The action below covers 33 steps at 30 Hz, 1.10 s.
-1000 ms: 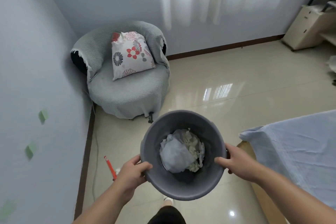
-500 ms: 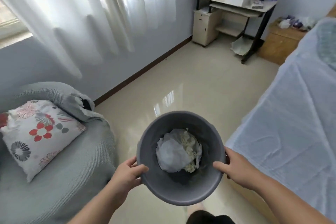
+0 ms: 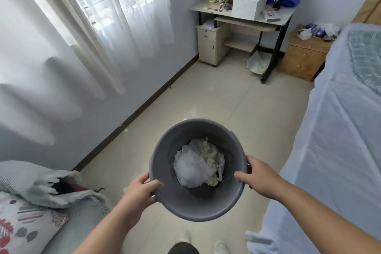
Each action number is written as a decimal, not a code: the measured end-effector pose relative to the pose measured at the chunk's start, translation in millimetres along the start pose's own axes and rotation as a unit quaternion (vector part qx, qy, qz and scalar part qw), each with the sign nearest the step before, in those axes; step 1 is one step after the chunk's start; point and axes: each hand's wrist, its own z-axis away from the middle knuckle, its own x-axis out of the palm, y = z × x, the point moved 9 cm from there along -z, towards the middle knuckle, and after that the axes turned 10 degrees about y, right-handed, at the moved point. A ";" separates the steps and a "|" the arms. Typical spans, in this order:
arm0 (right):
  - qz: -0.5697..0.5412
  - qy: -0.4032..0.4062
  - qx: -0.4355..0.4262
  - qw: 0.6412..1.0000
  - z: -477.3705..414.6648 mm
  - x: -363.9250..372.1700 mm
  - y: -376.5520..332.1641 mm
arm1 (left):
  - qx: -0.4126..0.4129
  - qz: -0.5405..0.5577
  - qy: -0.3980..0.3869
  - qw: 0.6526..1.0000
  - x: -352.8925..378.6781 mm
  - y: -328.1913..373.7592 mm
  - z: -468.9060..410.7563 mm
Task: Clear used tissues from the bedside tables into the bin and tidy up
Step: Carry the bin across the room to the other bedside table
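**Bin in both hands, bedside clutter far ahead on the right**

At the left edge sits the grey armchair (image 3: 61, 222), just beside the person's left arm and no part of the coming move. The left hand (image 3: 142, 190) grips the near-left rim of the grey bin (image 3: 186, 209), thumb hooked over the lip and fingers curled under the outside. The bin is carried in the air above the tiled floor (image 3: 226, 99), mouth up and tipped a little toward the camera. A wad of white and yellowish tissues (image 3: 195, 168) already lies at its bottom. The right hand (image 3: 260, 177) clasps the opposite rim in the same way, so neither hand is free.

What matters next lies well apart from the hands, ahead and to the right. The wooden bedside surface (image 3: 303, 55) stands at the far end of the bed (image 3: 340, 130), against the head wall. On its top is a crumpled white heap (image 3: 329, 29) among small packets, probably the tissues to be cleared, though too small to tell for certain. The right hand is the nearer one. The bed's long side runs along the right, leaving a straight lane of floor toward that corner.
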 end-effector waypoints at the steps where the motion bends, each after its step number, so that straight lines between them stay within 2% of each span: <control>1: 0.000 0.012 0.001 1.000 -15.9 -6.7 -6.1 | 0.004 0.000 -0.010 1.000 6.5 12.7 -16.9; 10: -0.042 0.065 0.102 0.992 -128.0 -32.1 -9.1 | -0.033 -0.053 -0.103 0.993 78.5 96.6 -186.4; 14: -0.066 0.141 0.121 0.980 -172.2 -83.1 -26.5 | -0.024 -0.106 -0.168 0.980 132.7 166.9 -248.1; 19: -0.099 0.227 0.154 0.957 -200.8 -150.7 -3.5 | 0.030 -0.161 -0.255 0.953 239.2 257.5 -288.5; 24: -0.132 0.303 0.212 0.920 -230.0 -202.5 58.0 | 0.031 -0.210 -0.308 0.927 355.1 290.4 -316.1; 28: -0.165 0.314 0.235 0.905 -278.6 -248.1 98.4 | 0.030 -0.248 -0.321 0.914 443.5 319.7 -348.3; 33: -0.158 0.299 0.233 0.912 -353.3 -347.5 109.0 | 0.043 -0.259 -0.319 0.911 535.9 383.7 -376.9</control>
